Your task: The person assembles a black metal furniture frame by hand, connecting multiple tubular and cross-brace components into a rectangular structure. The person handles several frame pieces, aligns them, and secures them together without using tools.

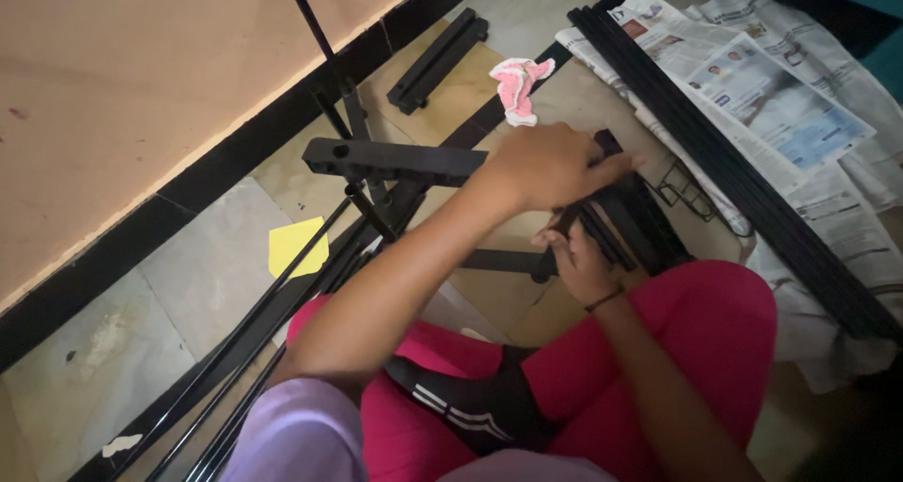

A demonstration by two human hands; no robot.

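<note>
I sit on the floor with a black metal frame piece in front of my knees. My left hand lies on top of it, fingers curled over its upper end. My right hand grips the same piece from below, fingers wrapped around its lower edge. A black flat bar with holes runs left from under my left hand. Thin black rods slant down to the lower left. What sits between my palms is hidden.
A pink and white rag lies on the tiles beyond my hands. Long black bars rest on spread newspapers at right. Another short black bar lies near the wall; a yellow paper scrap sits at left.
</note>
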